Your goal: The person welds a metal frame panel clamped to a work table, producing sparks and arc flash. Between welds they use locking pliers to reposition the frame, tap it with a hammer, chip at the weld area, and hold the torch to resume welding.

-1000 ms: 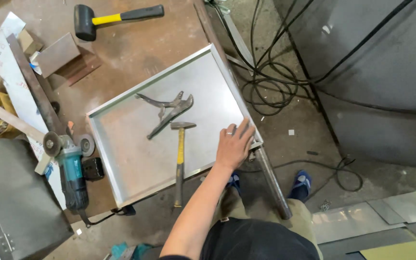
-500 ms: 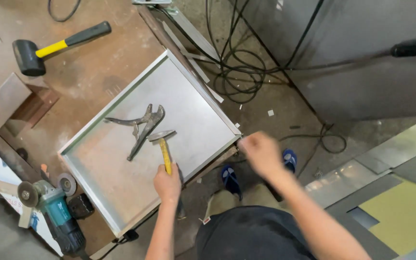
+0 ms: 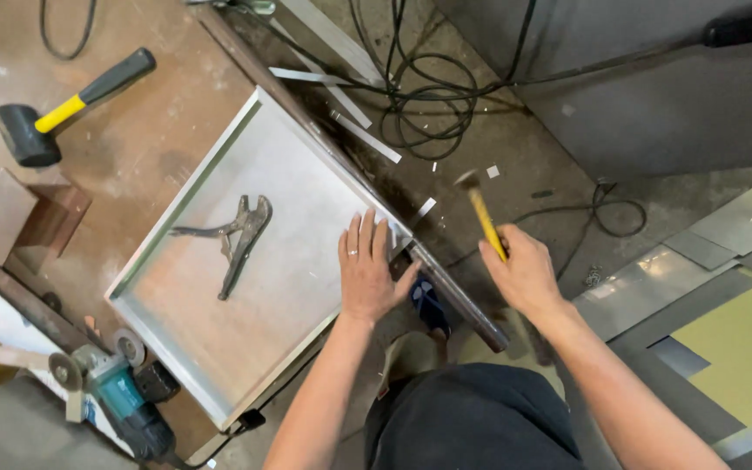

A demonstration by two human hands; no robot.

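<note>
Workshop clutter surrounds us: a rusty brown bench (image 3: 132, 148) carries a shallow sheet-metal tray (image 3: 298, 200), with black cables (image 3: 428, 96) coiled on the concrete floor beyond. Half a second ago our left hand was reaching for the yellow-handled hammer as it lay in the tray; now the hammer (image 3: 485, 218) is out of the tray and raised in our right hand (image 3: 524, 274), whose fingers are wrapped tight about the handle, the head blurred above the floor. Our left hand (image 3: 365, 270) has moved to the tray's near corner and lies flat, fingers spread, pressing the sheet down. Locking pliers (image 3: 237, 235) remain in the tray, well to the left of that hand. A black mallet (image 3: 54, 113) and an angle grinder (image 3: 119, 396) sit apart on the bench.
</note>
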